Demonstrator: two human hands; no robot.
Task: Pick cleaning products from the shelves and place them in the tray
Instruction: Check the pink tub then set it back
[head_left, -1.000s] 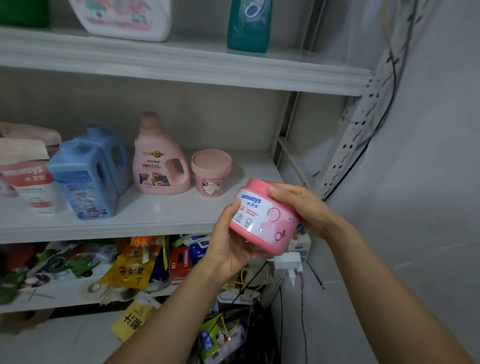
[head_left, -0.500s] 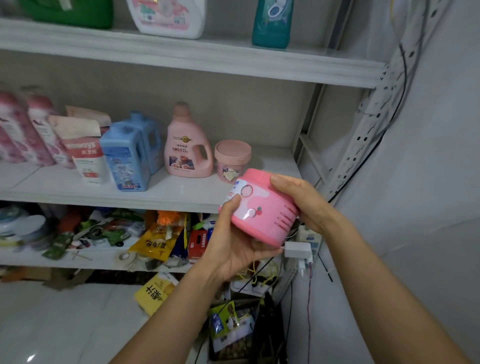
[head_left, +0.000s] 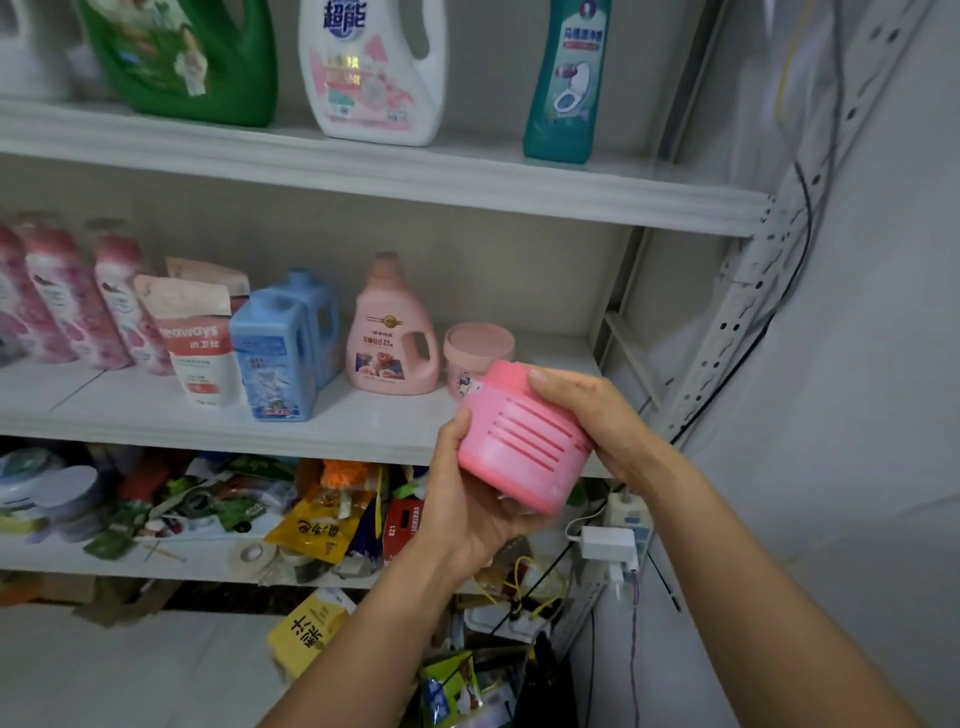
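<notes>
A round pink container (head_left: 522, 439) with slatted vents is held in front of the middle shelf (head_left: 363, 431). My left hand (head_left: 467, 499) grips it from below and the left, thumb up its side. My right hand (head_left: 587, 415) grips its right side, fingers curled over the top edge. The vents face the camera and the label is turned away. No tray is in view.
A pink jar (head_left: 478, 353), pink jug (head_left: 392, 332), blue jugs (head_left: 275, 353) and pink pouches (head_left: 192, 343) stand on the middle shelf. The top shelf carries green (head_left: 192, 57), white (head_left: 371, 73) and teal (head_left: 566, 83) bottles. Clutter and cables fill the lower shelf (head_left: 208, 561); a wall stands on the right.
Both hands have turned the pink container so its label rotated away and the vents now face me. The view shifted left and up, showing more of the shelves.
</notes>
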